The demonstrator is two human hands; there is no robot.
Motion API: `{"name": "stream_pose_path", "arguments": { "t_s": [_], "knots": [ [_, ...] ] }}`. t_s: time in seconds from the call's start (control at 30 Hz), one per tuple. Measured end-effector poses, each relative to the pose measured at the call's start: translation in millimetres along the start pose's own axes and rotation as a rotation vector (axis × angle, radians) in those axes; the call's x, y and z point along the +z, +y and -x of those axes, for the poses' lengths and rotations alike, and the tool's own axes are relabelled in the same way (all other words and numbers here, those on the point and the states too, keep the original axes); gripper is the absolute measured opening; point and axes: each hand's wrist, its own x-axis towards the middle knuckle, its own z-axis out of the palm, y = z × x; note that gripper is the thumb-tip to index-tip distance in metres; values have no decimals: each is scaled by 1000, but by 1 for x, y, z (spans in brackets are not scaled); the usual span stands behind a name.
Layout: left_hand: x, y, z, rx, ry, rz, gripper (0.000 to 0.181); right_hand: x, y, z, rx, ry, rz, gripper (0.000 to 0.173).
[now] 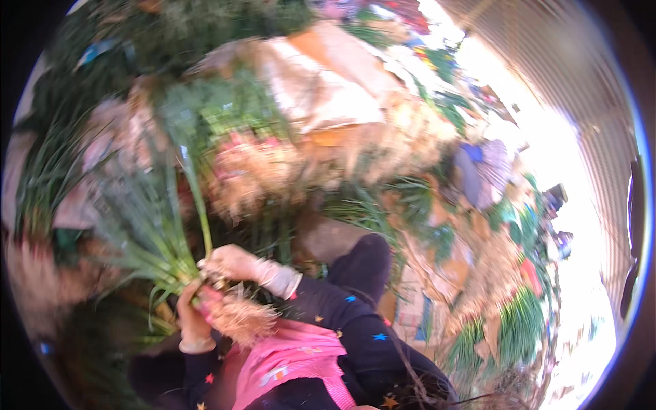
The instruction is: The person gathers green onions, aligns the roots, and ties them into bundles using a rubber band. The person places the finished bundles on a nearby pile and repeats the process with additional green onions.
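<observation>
A thick bunch of green onions [154,241] fans out up and to the left, its tangled pale roots [243,318] pointing down and right, near a pink apron. My left hand [192,318], in a light glove, closes around the bunch from below, just above the pink-tinged root ends. My right hand [230,262], in a pale glove with a whitish cuff, pinches a single green onion stalk [197,205] near its base, close beside the bunch. Motion blur hides the exact position of the fingers.
Bundled green onions [251,159] with roots lie ahead, near a pale sack [328,87]. More bundles are at the left [46,195] and the right [520,323]. A cardboard box [410,307] stands right of my knee. A co-worker is partly visible at the right [482,169].
</observation>
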Motion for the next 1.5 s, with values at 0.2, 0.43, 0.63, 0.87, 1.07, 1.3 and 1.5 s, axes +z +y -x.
{"name": "stream_pose_path", "arguments": {
  "t_s": [0.2,0.43,0.63,0.87,1.07,1.3,1.5],
  "knots": [
    [8,-20,-10,-59,54,-84,27,0,-1,22,-88,292,492,46],
    [50,-26,-7,-32,234,56,31,-19,-10,41,-103,-139,1214,34],
    [36,-36,-11,63,-166,213,34,-20,-3,74,-186,279,731,45],
    [6,-3,-40,103,-614,419,32,-64,14,98,-255,448,-137,41],
    [57,25,-19,258,-405,336,24,30,47,88,-191,41,-816,17],
    [33,100,11,461,-489,378,29,-46,-35,123,-379,-44,-758,21],
    [45,61,-21,354,-295,285,51,-54,45,36,-180,-270,810,36]
  ]
}}
